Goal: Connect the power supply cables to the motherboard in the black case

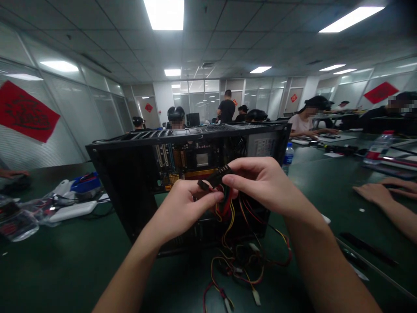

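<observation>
In front of me stands an open black computer case point(143, 148), its motherboard point(182, 157) and power supply point(262, 144) showing inside. My right hand point(265, 184) pinches a long black power connector point(219, 176) between thumb and fingers. Just below, my left hand point(187, 204) is closed around the bundle of coloured cables point(224, 206) that runs to that connector; a small black plug point(203, 185) sticks out above its fingers. More red, yellow and black wires with white plugs point(256, 297) hang from the case and lie on the table. My hands hide part of the case's interior.
On the green table point(71, 269), a plastic bottle point(14, 219), a white box-like item point(73, 211) and a blue item point(86, 182) lie left. Rightward are another person's hands point(374, 191), a red-labelled bottle point(379, 148) and a black strip point(368, 248). Several people sit beyond.
</observation>
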Tool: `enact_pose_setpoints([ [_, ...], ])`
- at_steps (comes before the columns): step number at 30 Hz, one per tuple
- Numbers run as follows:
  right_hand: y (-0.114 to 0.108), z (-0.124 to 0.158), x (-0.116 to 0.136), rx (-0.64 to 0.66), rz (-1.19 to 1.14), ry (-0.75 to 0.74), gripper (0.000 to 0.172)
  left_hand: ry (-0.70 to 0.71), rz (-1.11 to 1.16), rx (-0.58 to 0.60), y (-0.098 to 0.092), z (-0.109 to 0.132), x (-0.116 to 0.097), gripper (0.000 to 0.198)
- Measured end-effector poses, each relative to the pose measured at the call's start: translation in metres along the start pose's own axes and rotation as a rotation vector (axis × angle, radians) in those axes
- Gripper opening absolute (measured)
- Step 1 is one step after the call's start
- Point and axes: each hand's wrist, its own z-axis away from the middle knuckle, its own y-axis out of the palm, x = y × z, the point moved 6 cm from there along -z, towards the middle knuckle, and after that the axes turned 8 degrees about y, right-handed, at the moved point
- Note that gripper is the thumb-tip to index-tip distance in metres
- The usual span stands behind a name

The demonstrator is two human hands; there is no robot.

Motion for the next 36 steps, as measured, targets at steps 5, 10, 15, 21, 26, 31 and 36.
enact_pose_setpoints([
  [5,0.007,-0.004,-0.004,0.020,-0.093,0.009,0.028,-0.057,0.153,-0.088,0.000,0.001,0.008,0.010],
  [10,0.010,-0.010,-0.014,-0.032,-0.221,0.034,0.028,-0.087,0.200,-0.229,-0.011,0.005,0.011,0.012],
  [15,0.020,-0.012,-0.023,-0.023,-0.263,0.053,0.035,-0.064,0.076,-0.223,-0.015,0.009,0.010,0.017],
  [21,0.025,-0.011,-0.028,0.017,-0.260,0.021,0.031,-0.047,0.112,-0.148,-0.012,0.011,0.006,0.021],
  [26,0.024,-0.010,-0.026,-0.030,-0.219,-0.007,0.034,-0.007,0.075,-0.186,-0.013,0.010,0.003,0.022],
  [31,0.021,-0.006,-0.019,-0.076,-0.122,-0.018,0.033,0.067,-0.002,-0.185,-0.013,0.010,-0.002,0.020],
  [36,0.021,-0.003,-0.019,-0.160,-0.102,-0.045,0.033,0.107,-0.221,-0.189,-0.011,0.013,-0.012,0.019],
])
